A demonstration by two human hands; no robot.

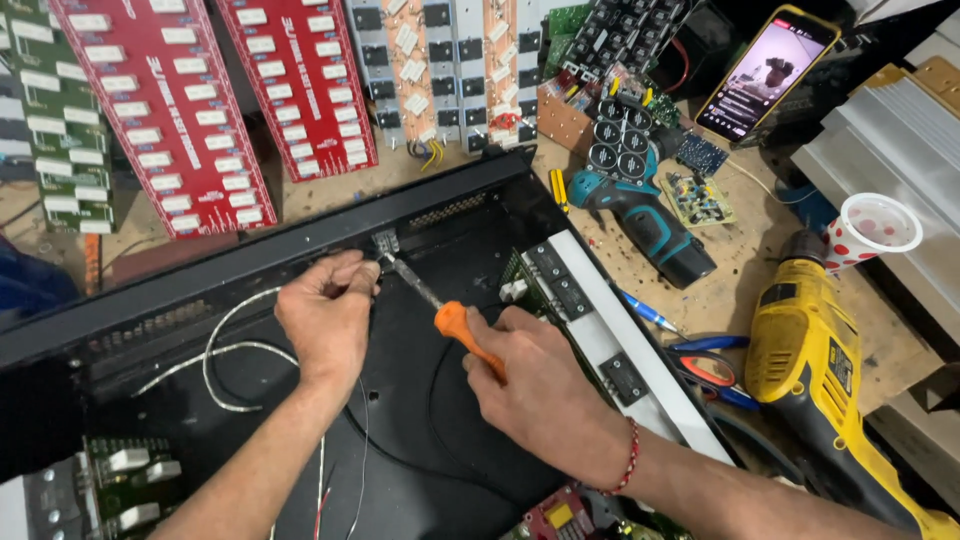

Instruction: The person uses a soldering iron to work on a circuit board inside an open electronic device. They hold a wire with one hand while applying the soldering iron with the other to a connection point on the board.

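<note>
Inside black chassis [420, 440], right hand [535, 385] grip closed on orange screwdriver [462, 335], left hand [325, 315] pinching bracket [385, 243], white wires [225, 350] beside.

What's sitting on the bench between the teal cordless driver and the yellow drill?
In the head view, between the teal cordless driver and the yellow drill lies mostly bare, dusty wooden bench. A blue pen and blue-handled pliers lie along its lower edge.
</note>
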